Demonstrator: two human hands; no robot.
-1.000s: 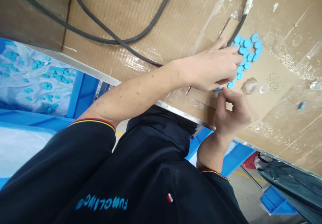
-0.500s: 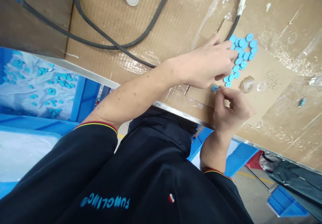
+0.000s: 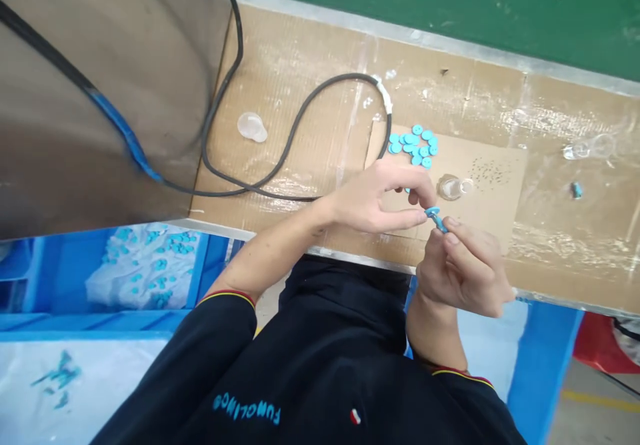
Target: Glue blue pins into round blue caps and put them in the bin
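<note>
My left hand (image 3: 383, 195) pinches a round blue disc (image 3: 431, 211) between thumb and forefinger, above the cardboard. My right hand (image 3: 465, 265) is closed, its thumb and forefinger on a small, narrow blue piece (image 3: 441, 225) that touches the disc's underside; its exact kind is unclear. Beyond my left hand, several loose blue button-like discs (image 3: 417, 149), some showing small holes, lie in a cluster on a flat cardboard sheet (image 3: 493, 212). Part of another blue disc shows behind my left fingers.
A black cable (image 3: 295, 125) loops across the cardboard-covered table (image 3: 280, 52). Small clear cups (image 3: 453, 187) stand right of the discs; a translucent item (image 3: 253, 126) lies left. A metal box (image 3: 110, 98) rises at left. Blue bins (image 3: 55, 285) with discs on plastic sit below.
My view has shifted, showing more of the table's far side. My left hand has come away from the disc cluster to meet my right hand, and both have risen with the blue disc between them.
</note>
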